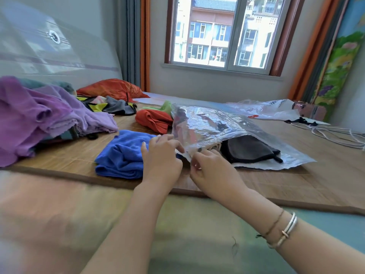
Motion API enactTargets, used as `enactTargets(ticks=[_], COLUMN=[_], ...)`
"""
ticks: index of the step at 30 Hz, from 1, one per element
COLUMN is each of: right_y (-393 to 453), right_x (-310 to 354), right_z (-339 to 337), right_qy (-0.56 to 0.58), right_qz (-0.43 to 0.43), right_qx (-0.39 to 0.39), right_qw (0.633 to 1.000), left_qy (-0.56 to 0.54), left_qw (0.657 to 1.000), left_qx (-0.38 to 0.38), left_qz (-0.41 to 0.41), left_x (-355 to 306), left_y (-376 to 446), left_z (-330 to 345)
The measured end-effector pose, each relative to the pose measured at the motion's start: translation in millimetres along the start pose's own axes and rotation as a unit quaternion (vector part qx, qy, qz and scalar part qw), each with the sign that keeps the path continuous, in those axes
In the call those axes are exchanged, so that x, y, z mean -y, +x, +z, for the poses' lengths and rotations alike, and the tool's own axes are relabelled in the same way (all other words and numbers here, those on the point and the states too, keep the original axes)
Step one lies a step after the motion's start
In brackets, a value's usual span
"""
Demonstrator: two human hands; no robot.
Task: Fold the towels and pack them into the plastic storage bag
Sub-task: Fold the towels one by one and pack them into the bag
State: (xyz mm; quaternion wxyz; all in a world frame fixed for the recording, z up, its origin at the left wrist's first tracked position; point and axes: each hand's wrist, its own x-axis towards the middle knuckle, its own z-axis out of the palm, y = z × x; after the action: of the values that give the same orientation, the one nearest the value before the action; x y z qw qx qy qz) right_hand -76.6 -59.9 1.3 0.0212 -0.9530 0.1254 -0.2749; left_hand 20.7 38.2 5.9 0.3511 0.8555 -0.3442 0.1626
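Observation:
A clear plastic storage bag point(213, 123) lies on the bamboo mat point(296, 180), its mouth facing me. A dark grey towel point(248, 149) sits inside it near the opening. My left hand point(161, 157) pinches the upper edge of the bag's mouth and lifts it. My right hand point(211, 169) pinches the lower corner of the mouth just beside it. A folded blue towel point(120, 155) lies on the mat directly left of my left hand. An orange-red towel point(154, 119) and a green one point(166, 106) lie behind the bag's left side.
A heap of purple towels point(45, 115) fills the left of the mat. Yellow and grey cloths point(110, 106) and an orange pillow point(112, 89) lie further back. A white plastic bag point(270, 109) and cables point(335, 133) sit at the right. A window is behind.

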Motion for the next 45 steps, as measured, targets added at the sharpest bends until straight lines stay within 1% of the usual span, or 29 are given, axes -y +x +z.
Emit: enactTargets(ticks=[2,4,7,10,12,14,16,17,21,24,27,29,31,33,35,38,40,41,42,44,45], right_y=[8,17,32,46,55,62,68,71,78,80,78,78,77,75,71,67,65,65,64,64,63], right_x=[24,44,65,82,91,97,101,103,104,105,108,110,111,110,109,105,101,99,97,95,94], right_z=[10,24,41,57,65,71,74,75,79,80,79,75,70,69,68,66,62,61,60,55,53], right_qy=[0.026,0.03,0.036,0.063,0.084,0.105,0.128,0.136,0.143,0.108,0.073,0.092,0.116,0.137,0.173,0.235,0.244,0.247,0.256,0.276,0.285], right_qz=[-0.046,-0.074,-0.097,-0.105,-0.102,-0.094,-0.08,-0.072,-0.035,-0.04,-0.036,-0.03,-0.042,-0.064,-0.08,-0.091,-0.076,-0.065,-0.054,-0.038,-0.032], right_qx=[0.0,0.01,0.021,0.036,0.038,0.036,0.038,0.039,0.044,0.05,0.015,-0.03,-0.058,-0.046,-0.006,0.038,0.049,0.051,0.051,0.036,0.023], right_qw=[0.999,0.997,0.994,0.992,0.991,0.989,0.988,0.987,0.988,0.992,0.997,0.995,0.991,0.987,0.982,0.967,0.966,0.966,0.964,0.96,0.958], left_qy=[0.016,0.027,0.014,0.02,-0.005,-0.07,-0.113,-0.117,-0.125,-0.104,-0.055,-0.07,-0.112,-0.147,-0.165,-0.162,-0.229,-0.287,-0.357,-0.486,-0.512], left_qw=[0.999,0.996,0.987,0.977,0.973,0.968,0.963,0.964,0.965,0.961,0.963,0.962,0.954,0.945,0.94,0.942,0.928,0.911,0.885,0.827,0.819], left_qx=[-0.017,-0.028,-0.046,-0.083,-0.084,-0.056,-0.032,-0.028,-0.028,-0.019,-0.02,-0.017,-0.018,-0.029,-0.03,-0.001,-0.016,-0.032,-0.042,-0.033,-0.023], left_qz=[-0.038,-0.083,-0.153,-0.197,-0.214,-0.235,-0.241,-0.236,-0.231,-0.257,-0.263,-0.262,-0.277,-0.291,-0.296,-0.293,-0.293,-0.295,-0.297,-0.279,-0.259], left_x=[25,50,84,113,129,138,142,144,144,137,132,128,123,118,117,119,116,114,110,98,91], left_y=[1,0,-4,-2,1,2,3,3,6,11,11,11,13,17,18,17,17,17,19,21,21], left_z=[-15,-29,-44,-55,-59,-60,-59,-59,-60,-61,-58,-57,-59,-62,-66,-66,-68,-70,-72,-77,-80])
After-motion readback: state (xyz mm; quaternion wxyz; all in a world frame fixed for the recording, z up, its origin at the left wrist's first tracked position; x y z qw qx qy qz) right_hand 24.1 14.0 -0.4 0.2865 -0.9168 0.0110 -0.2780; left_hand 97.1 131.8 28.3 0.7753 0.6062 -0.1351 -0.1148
